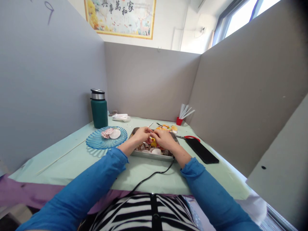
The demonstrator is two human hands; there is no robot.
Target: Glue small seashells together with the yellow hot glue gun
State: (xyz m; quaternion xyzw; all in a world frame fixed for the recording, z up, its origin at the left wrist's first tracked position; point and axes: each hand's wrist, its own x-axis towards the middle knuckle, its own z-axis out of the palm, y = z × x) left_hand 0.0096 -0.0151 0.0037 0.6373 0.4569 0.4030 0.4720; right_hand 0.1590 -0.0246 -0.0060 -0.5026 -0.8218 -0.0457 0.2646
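Both hands meet over a metal tray [144, 154] of shells in the middle of the table. My left hand [141, 134] has its fingers pinched together, and a thin white stick [150, 124] pokes out beyond its fingertips. My right hand [163, 138] is curled against the left, closed on a small yellow and red piece [153, 143] that I cannot name. The tray holds several brown, white and grey shells [156, 150]. Blue sleeves cover both forearms.
A blue glass plate [96, 144] with a few shells [115, 133] lies left of the tray. A green flask [99, 109] stands behind it. A red cup of white sticks [179, 121], red-handled scissors [191, 138] and a black phone [202, 150] lie to the right. Grey partitions enclose the table.
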